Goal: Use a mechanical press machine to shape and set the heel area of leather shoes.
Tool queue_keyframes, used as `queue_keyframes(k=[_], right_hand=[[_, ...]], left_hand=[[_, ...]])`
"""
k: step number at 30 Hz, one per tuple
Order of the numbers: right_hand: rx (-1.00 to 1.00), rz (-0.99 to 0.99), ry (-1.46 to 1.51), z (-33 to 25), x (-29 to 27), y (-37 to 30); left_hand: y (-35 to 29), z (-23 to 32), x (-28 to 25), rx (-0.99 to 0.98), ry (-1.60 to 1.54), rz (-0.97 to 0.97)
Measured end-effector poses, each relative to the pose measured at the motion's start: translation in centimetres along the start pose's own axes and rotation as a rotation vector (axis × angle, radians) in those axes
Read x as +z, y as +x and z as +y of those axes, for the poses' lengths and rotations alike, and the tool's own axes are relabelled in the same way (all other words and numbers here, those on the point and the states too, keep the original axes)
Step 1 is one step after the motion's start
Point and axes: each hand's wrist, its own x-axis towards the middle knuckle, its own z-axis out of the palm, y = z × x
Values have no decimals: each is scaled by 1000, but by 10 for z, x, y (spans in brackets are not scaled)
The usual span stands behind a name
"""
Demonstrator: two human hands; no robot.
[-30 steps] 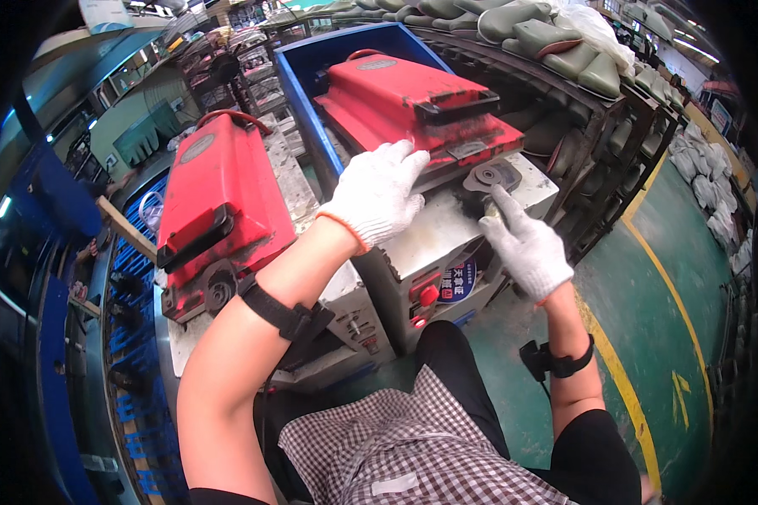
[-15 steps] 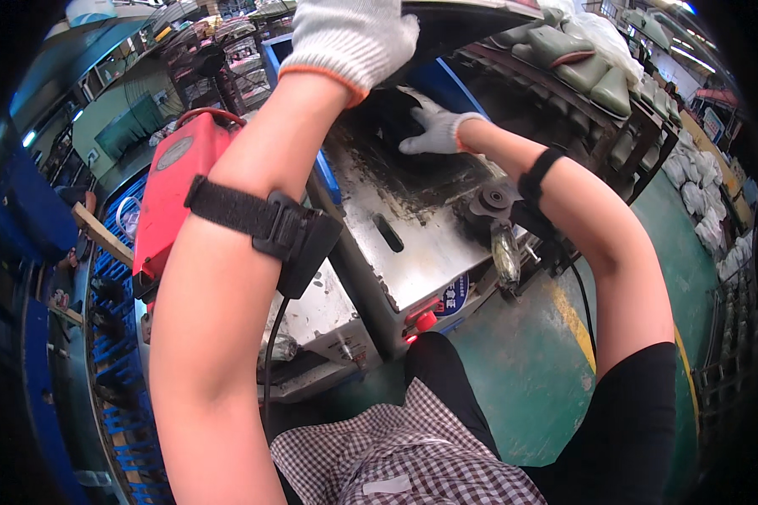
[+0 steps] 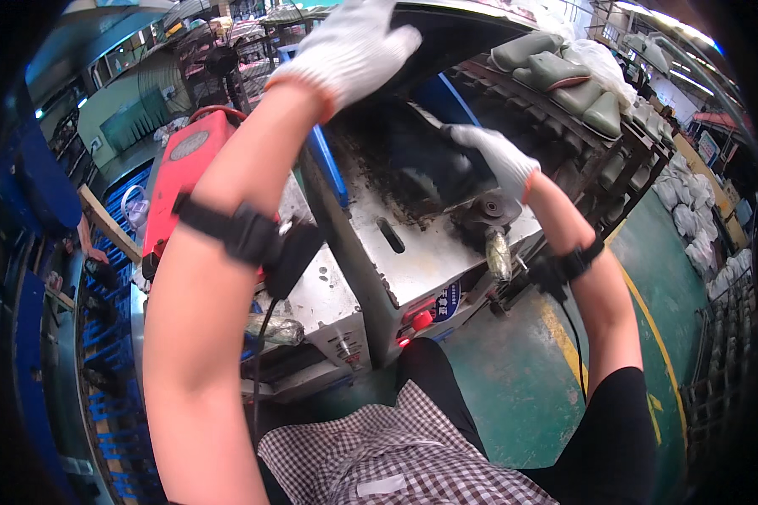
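Observation:
My left hand (image 3: 349, 55), in a white knitted glove with an orange cuff, is raised at the top of the view beside a dark raised panel (image 3: 459, 38). Its thumb stands apart from the fingers, whose tips run out of the picture. My right hand (image 3: 501, 156), gloved alike, has its fingers closed at the far right edge of a dark glossy piece (image 3: 434, 164). That piece lies over the metal machine top (image 3: 404, 269) and is blurred, so its exact kind is unclear.
A red machine housing (image 3: 194, 151) stands to the left. On the right, a rack holds several green boots (image 3: 556, 71). A round bearing-like part (image 3: 490, 207) and a wrapped handle (image 3: 499, 257) project near my right forearm. A red knob (image 3: 421, 320) sits at the machine's front.
My right hand has moved right and nearer, from spread fingers to a closed grip. The dark piece now covers more of the machine top. My left hand has shifted slightly left.

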Motion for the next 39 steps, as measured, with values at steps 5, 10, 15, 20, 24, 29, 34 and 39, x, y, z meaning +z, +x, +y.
queue_keyframes(k=[5, 10, 15, 20, 24, 29, 34, 39], right_hand=[[-350, -272, 161, 25, 21, -82], [-384, -452, 346, 40, 90, -137], [-400, -623, 326, 41, 171, -166], [-251, -875, 460, 49, 243, -184], [72, -1041, 411, 55, 273, -193], [-42, -1211, 355, 77, 311, -201], [174, -1332, 544, 97, 336, -210], [202, -1375, 510, 110, 350, -217]], left_hand=[[-113, 26, -45, -436, -454, 57], [-223, 68, -98, -1013, -983, 419], [-275, 138, -145, -1305, -1081, 649], [-333, 149, -200, -1175, -1330, 883], [-359, 166, -232, -1323, -1174, 1107], [-393, 177, -250, -1498, -978, 1267], [-437, 181, -261, -1561, -1019, 1261], [-465, 188, -266, -1602, -1068, 1283]])
